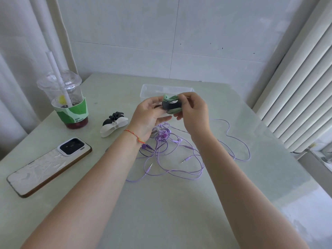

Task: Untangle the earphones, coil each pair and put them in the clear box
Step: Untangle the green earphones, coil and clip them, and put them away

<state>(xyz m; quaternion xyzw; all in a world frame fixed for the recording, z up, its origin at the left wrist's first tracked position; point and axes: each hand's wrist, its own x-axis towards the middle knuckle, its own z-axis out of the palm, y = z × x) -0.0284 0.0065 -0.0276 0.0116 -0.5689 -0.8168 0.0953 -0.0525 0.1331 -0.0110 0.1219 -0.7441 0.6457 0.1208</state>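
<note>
the green sleeve point(71, 112) of the plastic cup point(61, 87) reads "dare to be fresh".

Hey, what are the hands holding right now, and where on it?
Both hands hold the green earphones, coiled in a black winder. The left hand grips the winder's left side; the right hand pinches the coil's upper right edge.

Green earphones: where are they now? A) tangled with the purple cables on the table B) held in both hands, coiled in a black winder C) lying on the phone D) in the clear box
B: the green earphones, wrapped in a black winder, are held above the table by the left hand and right hand; the clear box sits behind them.
</note>
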